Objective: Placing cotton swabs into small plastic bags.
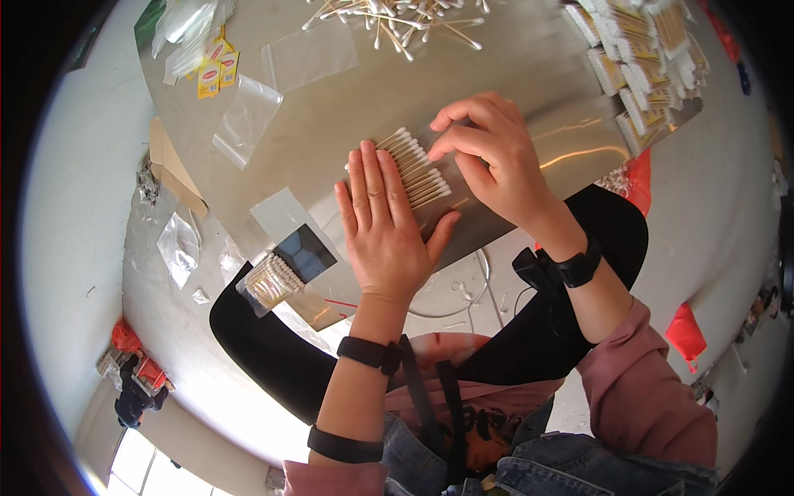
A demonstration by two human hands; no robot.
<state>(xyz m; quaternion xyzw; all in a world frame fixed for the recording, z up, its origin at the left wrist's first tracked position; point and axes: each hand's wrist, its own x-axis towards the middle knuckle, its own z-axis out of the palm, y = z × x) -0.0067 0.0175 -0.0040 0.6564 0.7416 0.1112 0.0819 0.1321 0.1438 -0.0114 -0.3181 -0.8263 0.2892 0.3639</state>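
A flat row of cotton swabs [422, 175] lies side by side on the metal table, white tips pointing right. My left hand [382, 227] rests flat over the row's left part, fingers straight and thumb held out, covering those ends. Close to the right-hand tips is my right hand [500, 157], its fingers bent and apart with nothing seen between them. Whether its fingertips touch the swabs, I cannot tell. Near the table's front left edge, a bundle of swabs [275, 281] sits in a clear bag beside a dark bluish square [305, 252].
Loose cotton swabs [405, 18] are heaped at the far side of the table [331, 116]. Packed swab bundles [645, 70] are stacked at the far right. Clear plastic bags [248, 120] and yellow labels [217, 70] lie on the left. A red bag [686, 336] is at the right.
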